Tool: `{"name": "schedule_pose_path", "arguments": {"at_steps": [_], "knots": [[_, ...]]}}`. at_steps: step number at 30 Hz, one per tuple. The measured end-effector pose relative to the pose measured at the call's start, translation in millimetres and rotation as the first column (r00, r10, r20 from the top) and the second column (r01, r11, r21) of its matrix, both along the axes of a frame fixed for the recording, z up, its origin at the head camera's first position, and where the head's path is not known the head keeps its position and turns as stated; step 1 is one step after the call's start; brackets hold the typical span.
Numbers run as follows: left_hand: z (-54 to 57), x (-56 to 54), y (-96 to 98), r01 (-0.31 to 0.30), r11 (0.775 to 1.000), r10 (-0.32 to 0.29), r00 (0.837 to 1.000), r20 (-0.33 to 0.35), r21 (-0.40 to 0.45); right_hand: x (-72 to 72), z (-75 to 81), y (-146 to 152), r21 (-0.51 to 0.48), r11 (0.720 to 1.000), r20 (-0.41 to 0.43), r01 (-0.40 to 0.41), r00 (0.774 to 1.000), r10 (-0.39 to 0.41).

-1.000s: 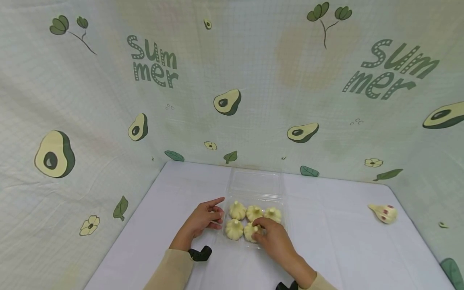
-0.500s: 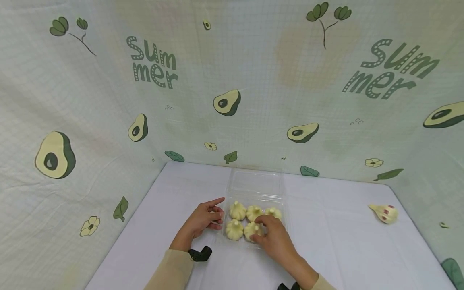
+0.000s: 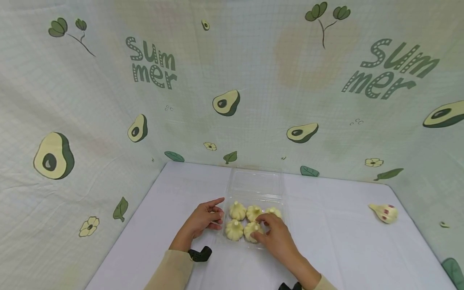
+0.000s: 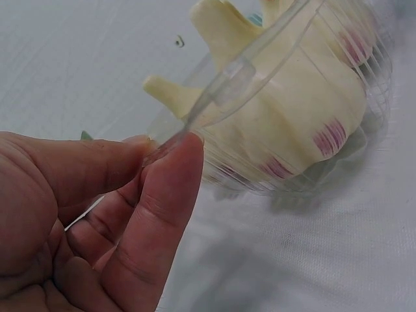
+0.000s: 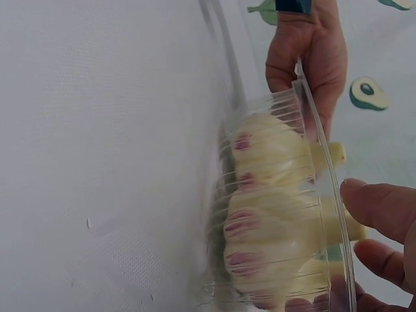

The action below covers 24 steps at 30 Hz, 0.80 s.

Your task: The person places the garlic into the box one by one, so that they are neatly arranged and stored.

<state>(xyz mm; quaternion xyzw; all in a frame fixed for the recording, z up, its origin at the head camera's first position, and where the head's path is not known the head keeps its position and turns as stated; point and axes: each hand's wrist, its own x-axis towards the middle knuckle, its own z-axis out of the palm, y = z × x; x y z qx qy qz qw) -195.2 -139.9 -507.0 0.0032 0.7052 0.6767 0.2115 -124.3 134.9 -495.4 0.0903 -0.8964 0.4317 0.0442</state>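
A clear plastic clamshell box (image 3: 232, 243) holds several pale garlic bulbs (image 3: 234, 229) with purple patches low on their sides. At its left side, my left hand (image 3: 204, 217) pinches the rim between thumb and finger, as the left wrist view shows, with a garlic bulb (image 4: 286, 123) just behind the plastic. My right hand (image 3: 278, 237) is over the box's right part, thumb and fingers parted beside the front middle bulb (image 3: 251, 231). In the right wrist view its thumb (image 5: 377, 205) lies close to a bulb's stem. The hand partly covers the back right bulb (image 3: 273, 211).
The box's transparent lid (image 3: 255, 181) lies folded back toward the printed cloth wall (image 3: 261, 80). One more garlic bulb (image 3: 385, 213) lies on the white table (image 3: 333, 225) near its right edge.
My right thumb and fingers have spread a little and drawn slightly right off the front middle bulb, exposing more of it. The left hand keeps its place at the box's rim.
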Motion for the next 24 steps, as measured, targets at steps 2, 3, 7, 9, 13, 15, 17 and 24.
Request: {"name": "schedule_pose_path", "arguments": {"at_steps": [2, 3, 7, 9, 13, 15, 17, 24], "knots": [[-0.1, 0.6, 0.0, 0.001, 1.0, -0.001, 1.0, -0.001, -0.002, 0.5, 0.8, 0.6, -0.008, 1.0, -0.001, 0.001, 1.0, -0.001], [0.0, 0.7, 0.0, 0.0, 1.0, 0.0, 1.0, -0.001, -0.002, 0.7, 1.3, 0.9, -0.013, 1.0, -0.001, 0.001, 1.0, -0.001], [0.0, 1.4, 0.0, 0.001, 1.0, -0.001, 1.0, -0.005, -0.006, 1.0, 2.8, 2.0, -0.031, 1.0, -0.001, 0.006, 1.0, -0.006], [0.4, 1.4, 0.0, 0.001, 1.0, -0.001, 1.0, -0.004, -0.006, 0.7, 3.0, 2.5, -0.037, 0.999, 0.0, 0.01, 1.0, -0.01], [0.3, 1.5, 0.1, 0.007, 1.0, -0.007, 1.0, -0.008, -0.009, 1.2, 3.0, 3.9, -0.052, 0.998, 0.001, 0.02, 1.0, -0.02], [0.4, 1.6, -0.4, 0.009, 1.0, -0.009, 1.0, -0.004, -0.01, 1.8, 3.8, 4.2, -0.062, 0.998, -0.001, 0.022, 1.0, -0.022], [0.2, 1.9, -0.8, 0.009, 1.0, -0.009, 1.0, -0.003, -0.012, 2.4, 4.8, 4.6, -0.069, 0.997, -0.006, 0.026, 1.0, -0.026], [0.5, 1.5, -2.0, 0.011, 1.0, -0.011, 1.0, -0.001, -0.018, 4.2, 10.5, 8.3, -0.074, 0.996, -0.008, 0.048, 0.999, -0.048]]}}
